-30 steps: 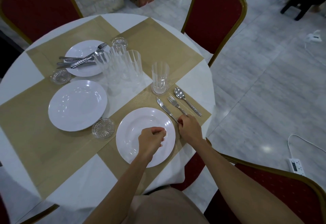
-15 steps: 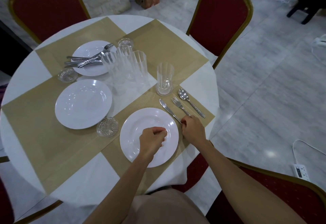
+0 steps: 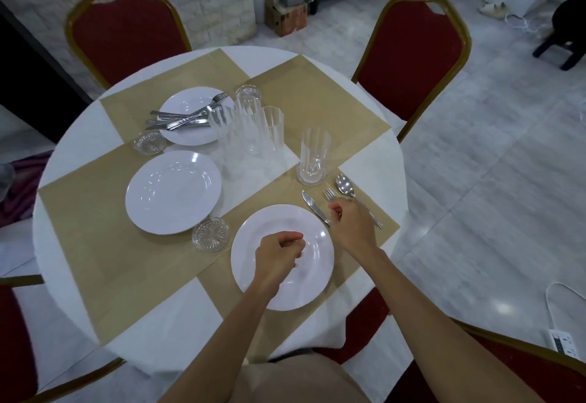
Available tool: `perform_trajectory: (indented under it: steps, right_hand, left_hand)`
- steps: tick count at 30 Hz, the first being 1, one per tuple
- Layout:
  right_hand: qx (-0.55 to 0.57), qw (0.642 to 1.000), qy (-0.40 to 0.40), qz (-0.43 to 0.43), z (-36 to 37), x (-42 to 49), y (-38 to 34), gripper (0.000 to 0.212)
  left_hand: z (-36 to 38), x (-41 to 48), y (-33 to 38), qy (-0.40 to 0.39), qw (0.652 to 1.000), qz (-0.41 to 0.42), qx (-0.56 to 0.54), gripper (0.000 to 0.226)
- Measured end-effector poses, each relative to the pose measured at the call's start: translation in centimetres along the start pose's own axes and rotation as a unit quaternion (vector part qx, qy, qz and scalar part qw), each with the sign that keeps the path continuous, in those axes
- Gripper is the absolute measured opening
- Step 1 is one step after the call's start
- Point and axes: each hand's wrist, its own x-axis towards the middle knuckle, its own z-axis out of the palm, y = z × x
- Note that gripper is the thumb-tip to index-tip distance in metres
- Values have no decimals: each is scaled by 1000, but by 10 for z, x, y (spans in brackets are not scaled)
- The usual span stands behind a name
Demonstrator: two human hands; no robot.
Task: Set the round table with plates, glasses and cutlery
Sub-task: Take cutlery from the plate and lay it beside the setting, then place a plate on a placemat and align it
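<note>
Left hand [image 3: 279,255] hovers over the near plate [image 3: 318,272], its fingers curled into a loose fist with nothing in it. Right hand [image 3: 352,225] sits just beside that plate, fingers curled down over the handle of the fork [image 3: 329,194]. Only the tines show ahead of the knuckles, and I cannot tell whether the fingers pinch the handle or merely rest on it.

The fork lies flat on the mat [image 3: 142,260], between the knife [image 3: 312,207] on the plate side and the spoon [image 3: 345,185] on the outer side, all three close together. A glass [image 3: 314,158] stands just beyond them.

The fork looks like thin polished metal, so probably light, stiff and slick. Lying flat, it offers little to get under. The surest hold is likely a pinch across the handle's edges near its middle, or a fingertip push on the handle end to slide it straight. Its neighbours are near enough to be knocked askew, and the tall glass looks fragile and easy to tip.
</note>
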Motion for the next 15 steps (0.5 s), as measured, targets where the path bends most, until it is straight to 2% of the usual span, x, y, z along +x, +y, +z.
perform_trajectory:
  steps: [10,15]
  right_hand:
    - [100,987,-32,-123,10,8,-104,22]
    - [115,980,-68,-147,28,3,-142,22]
  left_hand:
    - [-81,2,16,60,988,-6,-142,11]
    - [-126,6,11,104,978,-10,-182,14]
